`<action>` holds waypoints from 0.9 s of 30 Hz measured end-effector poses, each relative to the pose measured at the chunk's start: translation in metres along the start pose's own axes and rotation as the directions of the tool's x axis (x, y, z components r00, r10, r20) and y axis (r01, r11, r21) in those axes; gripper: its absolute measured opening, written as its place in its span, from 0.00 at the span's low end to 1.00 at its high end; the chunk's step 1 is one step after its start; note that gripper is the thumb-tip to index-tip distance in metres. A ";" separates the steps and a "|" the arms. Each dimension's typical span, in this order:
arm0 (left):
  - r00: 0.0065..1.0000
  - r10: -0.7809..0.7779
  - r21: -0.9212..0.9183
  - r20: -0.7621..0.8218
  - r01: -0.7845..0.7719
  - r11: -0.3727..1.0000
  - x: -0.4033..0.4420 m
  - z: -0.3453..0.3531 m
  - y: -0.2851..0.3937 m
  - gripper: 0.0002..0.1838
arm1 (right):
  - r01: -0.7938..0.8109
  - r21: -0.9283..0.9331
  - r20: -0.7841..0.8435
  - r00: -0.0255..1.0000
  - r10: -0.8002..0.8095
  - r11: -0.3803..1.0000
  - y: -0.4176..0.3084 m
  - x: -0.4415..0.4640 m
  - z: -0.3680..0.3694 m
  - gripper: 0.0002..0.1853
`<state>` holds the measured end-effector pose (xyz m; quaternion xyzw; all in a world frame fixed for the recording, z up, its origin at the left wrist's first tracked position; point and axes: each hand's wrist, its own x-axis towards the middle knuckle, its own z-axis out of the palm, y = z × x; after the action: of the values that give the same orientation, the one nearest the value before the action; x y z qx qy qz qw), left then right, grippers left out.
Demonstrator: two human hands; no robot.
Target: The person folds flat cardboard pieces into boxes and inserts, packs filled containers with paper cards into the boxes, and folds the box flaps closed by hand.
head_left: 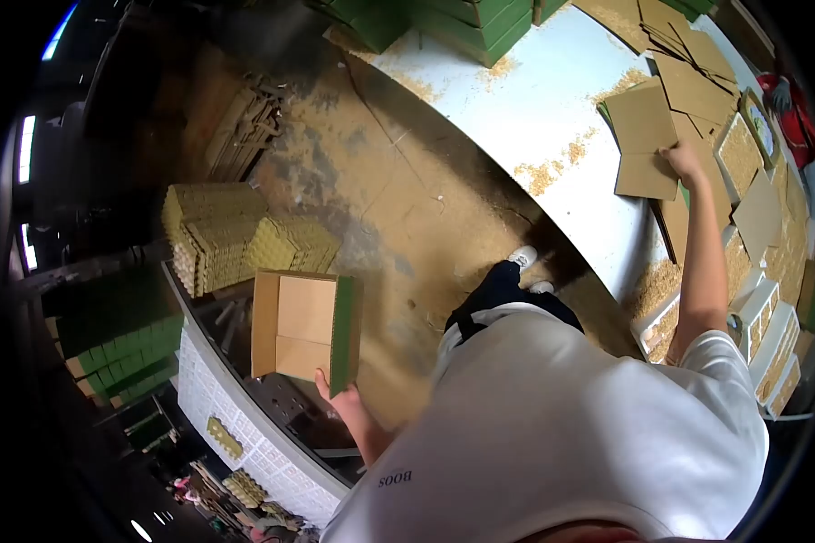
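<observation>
The left hand (337,400) holds an open cardboard box (306,321) by its lower edge, with the thumb over the rim. The box opening faces the camera; its right side panel is green. The box is held beside the left bench (290,450), near stacked egg trays (217,233).

The right hand (683,165), on the opposite side of the body, has its fingers drawn narrow on a creased cardboard blank (645,122). The blank lies on the white bench (552,104), overlapping further cardboard sheets (693,86). Loose shavings (561,163) are scattered beside it. White-rimmed containers (739,161) filled with similar material are located to its right. Green boxes (480,32) are stacked at the far edge of the white bench.
</observation>
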<state>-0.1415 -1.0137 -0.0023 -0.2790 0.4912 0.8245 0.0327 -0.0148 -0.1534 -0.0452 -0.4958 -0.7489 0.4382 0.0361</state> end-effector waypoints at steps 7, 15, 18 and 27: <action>0.996 -0.087 -0.171 0.008 0.087 0.981 -0.006 0.004 -0.038 0.28 | 0.328 -0.043 0.227 0.923 -0.310 0.944 -0.123 -0.072 0.215 0.12; 0.976 -0.168 -0.147 0.140 0.189 0.971 0.031 0.050 -0.041 0.32 | 0.384 0.058 0.255 0.887 -0.386 0.921 -0.176 -0.092 0.233 0.19; 0.978 -0.077 -0.118 0.193 0.101 0.988 0.020 0.090 -0.045 0.31 | 0.214 0.057 0.080 0.973 -0.218 0.975 -0.139 -0.057 0.105 0.20; 0.974 -0.133 0.064 0.185 0.123 0.990 0.010 0.101 -0.069 0.33 | 0.318 -0.698 0.117 0.935 -0.336 0.641 -0.174 0.047 0.111 0.15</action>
<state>-0.1706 -0.8971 -0.0254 -0.2296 0.4883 0.8303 0.1397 -0.2164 -0.2071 -0.0110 -0.3329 -0.9353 0.0977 -0.0693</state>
